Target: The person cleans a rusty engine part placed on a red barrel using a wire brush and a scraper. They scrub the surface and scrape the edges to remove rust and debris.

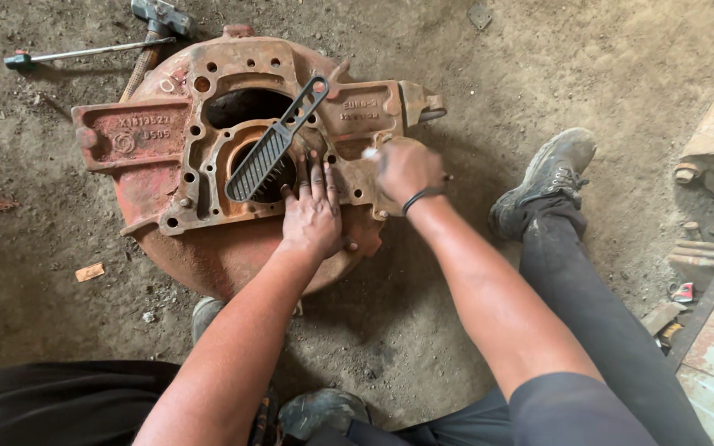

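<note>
Nearest the camera, the person's two bare forearms are reaching out over a dusty earthen floor point(423, 347), with black trousers and a worn grey boot point(549, 177) stretched out to the right. The left hand point(311, 216) is lying open, fingers spread flat, pressing down on the rusty orange-red cast-iron housing with its bolt holes and round central opening point(208, 157), which is resting on the floor just ahead of the knees. The right hand point(406, 169), wearing a dark band at the wrist, is closing around something small and pale at the casting's right edge; what it is gripping is blurred and mostly covered by the fist, so I cannot tell its kind. To work that edge well, it seems wise to be keeping the flat hand bearing firmly so the heavy part is not rocking, and rubbing in short strokes. A black plastic-handled wire brush point(270, 149) is lying loose across the opening. Farther off, a steel hammer with a wooden handle point(152, 33) and a thin metal rod point(84, 54) are lying on the ground. Rusty parts at the right are being cut off by the frame.
</note>
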